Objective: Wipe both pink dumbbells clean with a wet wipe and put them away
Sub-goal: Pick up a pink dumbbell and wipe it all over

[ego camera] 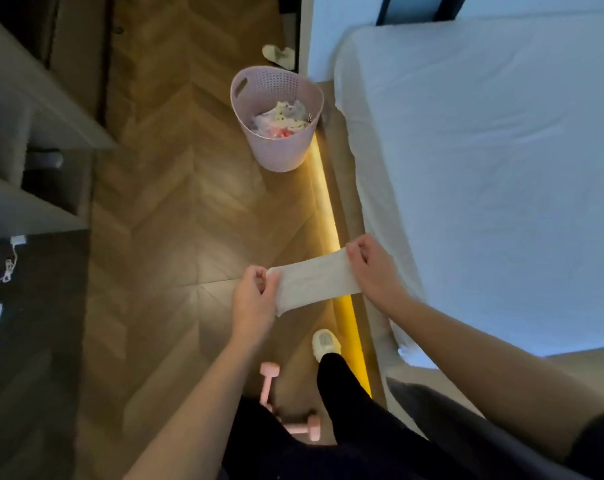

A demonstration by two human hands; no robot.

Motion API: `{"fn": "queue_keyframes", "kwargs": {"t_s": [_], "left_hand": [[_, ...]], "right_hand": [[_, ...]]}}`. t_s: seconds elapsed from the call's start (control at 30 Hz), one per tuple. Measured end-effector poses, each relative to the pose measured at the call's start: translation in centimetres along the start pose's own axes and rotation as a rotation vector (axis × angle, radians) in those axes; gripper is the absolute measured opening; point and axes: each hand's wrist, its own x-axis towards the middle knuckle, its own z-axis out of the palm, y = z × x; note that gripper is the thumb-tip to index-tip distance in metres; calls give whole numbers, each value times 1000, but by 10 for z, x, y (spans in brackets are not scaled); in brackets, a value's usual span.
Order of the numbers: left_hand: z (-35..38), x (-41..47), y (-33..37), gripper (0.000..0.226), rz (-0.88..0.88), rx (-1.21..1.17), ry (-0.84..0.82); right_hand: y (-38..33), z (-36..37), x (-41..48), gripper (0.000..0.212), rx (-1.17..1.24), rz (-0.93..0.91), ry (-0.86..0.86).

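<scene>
A white wet wipe [316, 280] is stretched flat between my two hands above the wooden floor. My left hand [255, 296] pinches its left end and my right hand [369, 268] pinches its right end. Two pink dumbbells lie on the floor below, by my legs. One dumbbell [268, 379] is partly hidden behind my left forearm. The other dumbbell [305, 427] shows only one end beside my dark trouser leg.
A pink perforated bin [276, 147] with rubbish inside stands by the bed [484, 150] on the right. A glowing light strip [331, 233] runs along the bed base. Grey shelving [26, 133] lines the left side. My slipper [324, 342] rests near the strip.
</scene>
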Motion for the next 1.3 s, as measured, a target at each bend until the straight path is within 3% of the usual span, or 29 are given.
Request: {"fn": "queue_keyframes", "kwargs": {"t_s": [0.3,0.5,0.67,0.93,1.13,1.3], "left_hand": [[17,-23,-10,28,-143,-242,204],[6,-55,-88,29,-293,-380,395],[14,-83,-163,35,-441,-564,462],[74,-65,-322,37,-466,-766,671],[139,-22,-443,37,-435,-728,759],[174,-10,-489,35,-343,-634,817]], "right_hand": [[13,14,33,15,-100,-206,-235],[12,85,26,21,-69,-117,-478],[28,157,11,25,-99,-150,-552],[132,284,21,26,-173,-327,-683],[251,376,52,24,-228,-386,-753],[311,423,56,25,-141,-463,-754]]}}
